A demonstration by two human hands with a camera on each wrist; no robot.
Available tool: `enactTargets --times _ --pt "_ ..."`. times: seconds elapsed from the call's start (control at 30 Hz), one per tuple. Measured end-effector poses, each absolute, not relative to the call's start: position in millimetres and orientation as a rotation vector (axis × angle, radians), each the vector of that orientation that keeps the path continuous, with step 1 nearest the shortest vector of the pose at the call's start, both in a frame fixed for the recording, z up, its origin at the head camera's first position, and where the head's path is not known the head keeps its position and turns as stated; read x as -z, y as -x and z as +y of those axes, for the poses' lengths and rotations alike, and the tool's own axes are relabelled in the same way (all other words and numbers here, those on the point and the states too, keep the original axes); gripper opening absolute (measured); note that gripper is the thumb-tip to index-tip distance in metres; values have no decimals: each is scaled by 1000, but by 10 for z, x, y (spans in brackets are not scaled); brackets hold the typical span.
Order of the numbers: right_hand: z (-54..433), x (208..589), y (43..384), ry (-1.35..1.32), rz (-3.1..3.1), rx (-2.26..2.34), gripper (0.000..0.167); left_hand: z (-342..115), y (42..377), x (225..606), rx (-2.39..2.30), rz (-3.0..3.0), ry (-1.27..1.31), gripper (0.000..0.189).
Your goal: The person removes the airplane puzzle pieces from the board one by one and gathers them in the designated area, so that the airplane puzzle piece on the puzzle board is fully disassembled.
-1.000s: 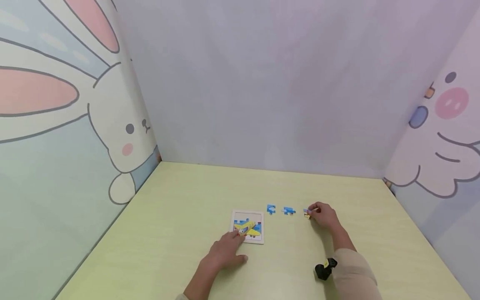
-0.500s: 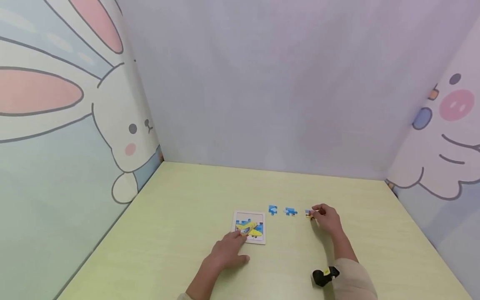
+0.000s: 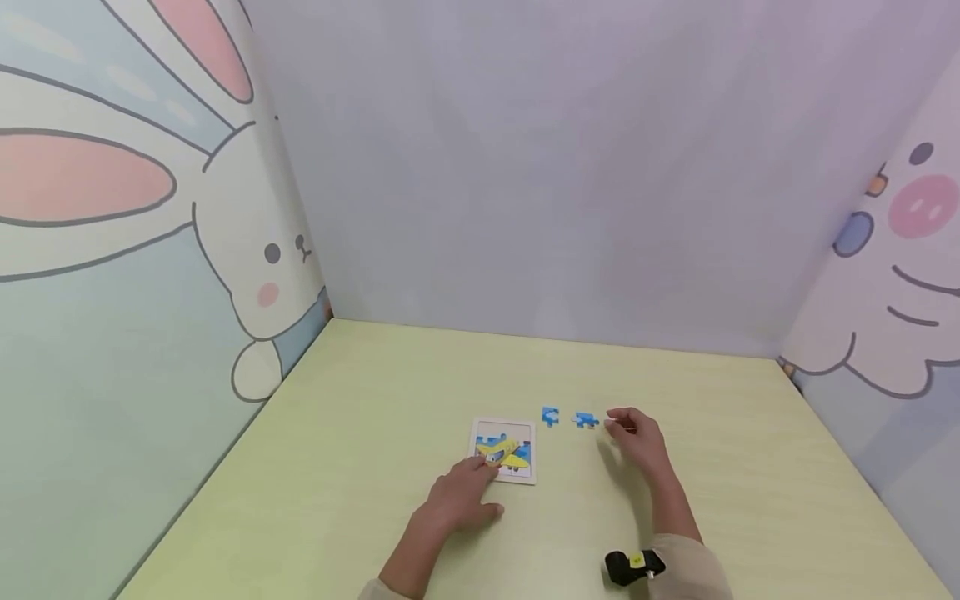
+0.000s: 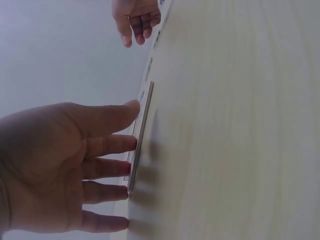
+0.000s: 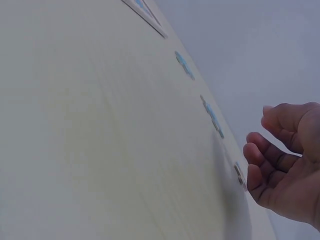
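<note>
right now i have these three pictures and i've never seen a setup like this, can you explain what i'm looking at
No robot here, just a person's bare hands. The wide picture is from a camera on the head, the other two from one on each wrist. On the table lies an airplane puzzle; the left hand touches it with straight fingers. To its right lie two loose blue pieces. The right wrist view shows a third piece near the right hand; whether it's held, I can't tell.
</note>
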State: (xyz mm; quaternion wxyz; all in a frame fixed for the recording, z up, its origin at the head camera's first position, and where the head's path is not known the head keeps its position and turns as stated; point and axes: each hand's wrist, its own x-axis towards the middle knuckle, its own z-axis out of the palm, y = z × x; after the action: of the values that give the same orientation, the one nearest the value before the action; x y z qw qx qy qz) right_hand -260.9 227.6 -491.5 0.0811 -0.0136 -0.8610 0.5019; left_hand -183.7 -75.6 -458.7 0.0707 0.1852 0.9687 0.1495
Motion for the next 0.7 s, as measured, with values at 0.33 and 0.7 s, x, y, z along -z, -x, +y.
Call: enactTargets --times 0.33,0.7 --pt "1973 4872 2579 12 -2568 -1635 25 -746 1819 4637 -499 2900 -509 56" --pt "1685 4917 2572 -70 -2552 -1680 22 -755 1790 4624 -464 2931 -557 55"
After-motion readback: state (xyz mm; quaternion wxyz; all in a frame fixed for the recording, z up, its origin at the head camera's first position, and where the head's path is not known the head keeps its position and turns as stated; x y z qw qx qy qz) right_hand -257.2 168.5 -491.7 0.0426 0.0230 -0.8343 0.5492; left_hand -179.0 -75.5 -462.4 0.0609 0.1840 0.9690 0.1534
